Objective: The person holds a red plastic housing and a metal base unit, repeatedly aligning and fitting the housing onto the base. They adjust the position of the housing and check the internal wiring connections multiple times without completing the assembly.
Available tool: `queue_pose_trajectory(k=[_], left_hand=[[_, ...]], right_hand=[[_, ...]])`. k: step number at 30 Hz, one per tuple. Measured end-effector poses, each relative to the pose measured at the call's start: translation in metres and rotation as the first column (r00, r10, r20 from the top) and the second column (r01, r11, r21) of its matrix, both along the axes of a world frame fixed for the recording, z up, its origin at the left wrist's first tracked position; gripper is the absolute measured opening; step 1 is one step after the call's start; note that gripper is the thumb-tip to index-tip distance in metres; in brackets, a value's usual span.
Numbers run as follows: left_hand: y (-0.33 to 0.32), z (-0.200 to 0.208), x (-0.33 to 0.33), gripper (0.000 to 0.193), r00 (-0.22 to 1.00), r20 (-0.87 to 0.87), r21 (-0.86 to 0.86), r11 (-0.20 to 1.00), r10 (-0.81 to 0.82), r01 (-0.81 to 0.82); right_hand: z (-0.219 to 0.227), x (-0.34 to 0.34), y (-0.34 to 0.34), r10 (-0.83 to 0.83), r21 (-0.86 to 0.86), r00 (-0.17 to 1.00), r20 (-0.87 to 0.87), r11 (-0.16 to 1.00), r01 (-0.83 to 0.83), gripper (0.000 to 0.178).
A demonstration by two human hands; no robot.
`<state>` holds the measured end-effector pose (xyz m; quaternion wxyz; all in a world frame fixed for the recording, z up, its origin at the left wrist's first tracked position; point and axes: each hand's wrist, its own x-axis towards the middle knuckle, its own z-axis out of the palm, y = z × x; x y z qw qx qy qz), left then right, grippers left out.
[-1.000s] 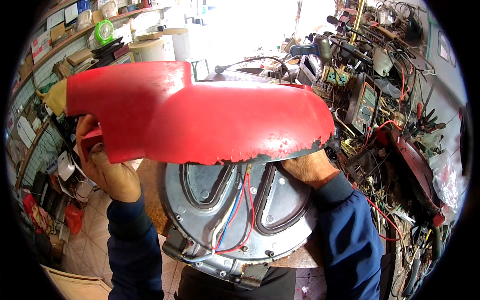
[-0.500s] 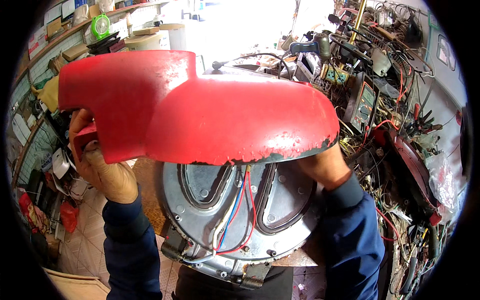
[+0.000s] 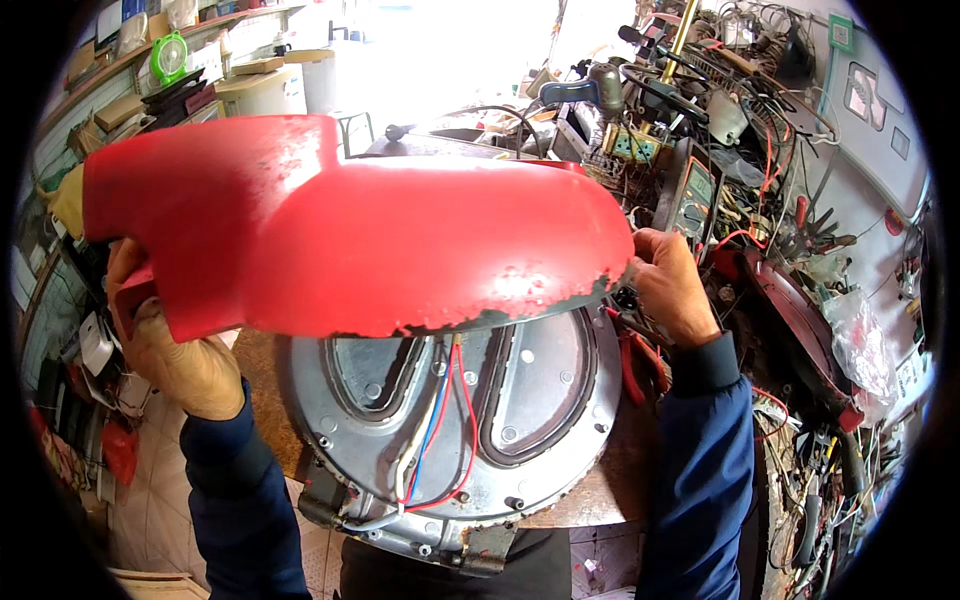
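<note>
Now the red shell (image 3: 430, 235), chipped dark along its near rim, is held aloft, hiding the far part of the round grey metal plate (image 3: 540, 390); whether the two touch cannot be told; its place over the plate is about as it was a second ago. The plate lies on the brown worktable (image 3: 262, 400), its hinge lugs projecting past the near edge.

Change noted: the right hand (image 3: 680, 290) has gone from beneath the shell's rim to its outer right end; fingers curled, nearly closed, tips at the rim; whether they pinch or merely touch, cannot tell. The left hand (image 3: 185, 365) is unchanged; fingers wrapped closed round the small projection at the shell's lower left corner, thumb on the near side.

Judgement: the left hand probably carries most of the hold; the right, now outside, is better placed to guide or tilt that end.

Also: multimeter (image 3: 692, 200) beyond the worktable's right edge; red-handled pliers (image 3: 631, 375), now in sight, near that edge, just beside the plate; thin red wire (image 3: 474, 430) looped slack over the plate, clear of both hands.
</note>
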<state>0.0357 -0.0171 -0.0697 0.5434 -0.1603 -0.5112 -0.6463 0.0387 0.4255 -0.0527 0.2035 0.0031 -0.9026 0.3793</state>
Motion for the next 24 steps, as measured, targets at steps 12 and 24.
queue_pose_trajectory(k=[12,24], left_hand=[[0.002,0.002,-0.003,0.061,0.999,-0.043,0.029,0.999,-0.030,0.031],[-0.004,-0.002,-0.006,0.073,0.996,-0.074,-0.040,0.998,-0.052,0.050]], right_hand=[[-0.026,-0.021,-0.025,0.292,-0.320,0.951,-0.101,0.896,-0.309,0.038],[-0.028,-0.023,-0.027,0.241,-0.655,0.970,-0.001,0.733,-0.183,0.040]])
